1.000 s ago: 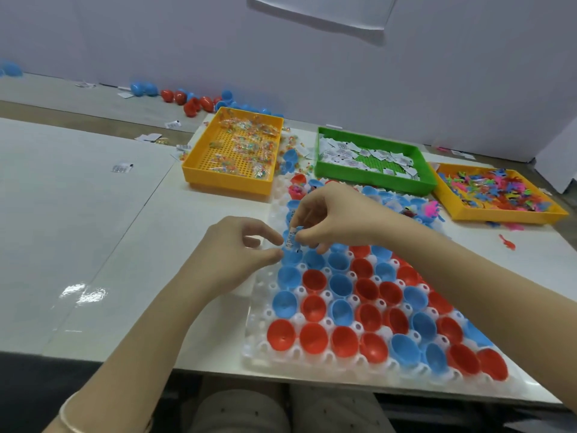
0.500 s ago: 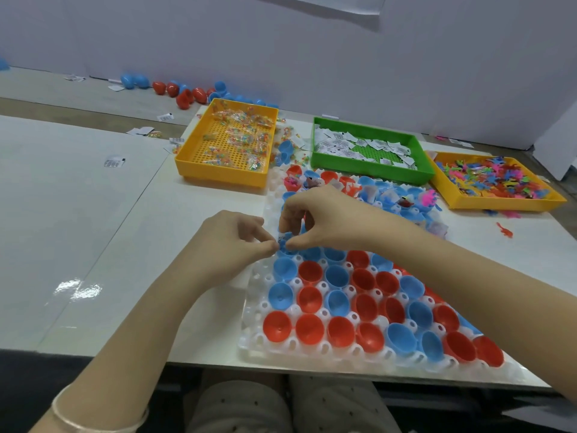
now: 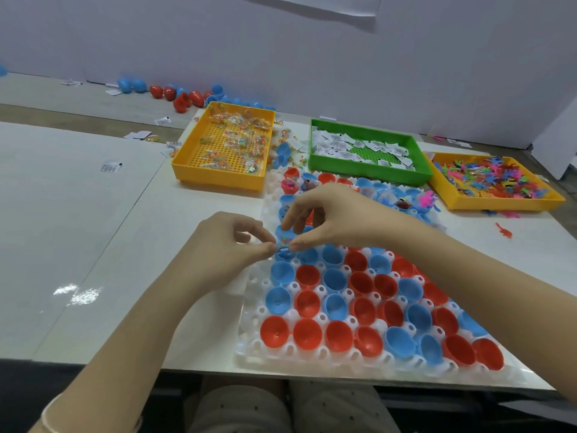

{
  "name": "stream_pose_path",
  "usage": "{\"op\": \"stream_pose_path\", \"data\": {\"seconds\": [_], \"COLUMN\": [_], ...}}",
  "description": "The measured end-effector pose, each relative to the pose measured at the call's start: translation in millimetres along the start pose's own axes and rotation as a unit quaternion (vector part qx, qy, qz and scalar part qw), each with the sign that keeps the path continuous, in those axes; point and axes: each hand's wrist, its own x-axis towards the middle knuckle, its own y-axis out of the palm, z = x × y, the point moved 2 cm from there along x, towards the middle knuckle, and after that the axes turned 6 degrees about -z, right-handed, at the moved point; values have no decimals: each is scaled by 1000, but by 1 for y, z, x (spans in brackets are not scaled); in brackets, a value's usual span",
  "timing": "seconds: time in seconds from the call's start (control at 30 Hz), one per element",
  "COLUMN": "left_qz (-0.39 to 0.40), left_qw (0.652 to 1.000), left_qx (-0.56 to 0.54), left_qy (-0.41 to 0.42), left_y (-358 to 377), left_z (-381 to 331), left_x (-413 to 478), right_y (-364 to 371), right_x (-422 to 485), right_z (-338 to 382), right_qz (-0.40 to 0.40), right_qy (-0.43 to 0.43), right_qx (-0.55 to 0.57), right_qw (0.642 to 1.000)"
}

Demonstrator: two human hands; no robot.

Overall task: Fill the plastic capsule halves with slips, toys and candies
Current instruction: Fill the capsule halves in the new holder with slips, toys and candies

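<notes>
a white table stands before a grey wall. the white holder of red and blue capsule halves lies at the near edge, with free table to the left. behind it are a tray of candies, a green tray of slips and a tray of toys. the left hand presses thumb and forefinger together at a blue half; if they grip something i cannot tell. the right hand holds nothing, fingers apart, thumb near a candy packet
</notes>
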Motion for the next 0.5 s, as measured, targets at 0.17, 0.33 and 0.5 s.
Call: {"op": "stream_pose_path", "data": {"seconds": [0.17,0.33,0.5], "left_qz": [-5,-89,-192], "left_qw": [1000,996,979], "left_qx": [14,-26,-6], "left_qy": [7,3,64], "left_y": [-2,-21,-43], "left_z": [0,1,-18], "left_x": [4,21,58], "right_y": [1,-14,-29], "right_x": [-2,0,7], "right_z": [4,-2,-16], "right_qz": [10,-48,-89], "right_qy": [-18,-18,-18], "right_qx": [-17,43,90], "right_qw": [1000,998,992]}}
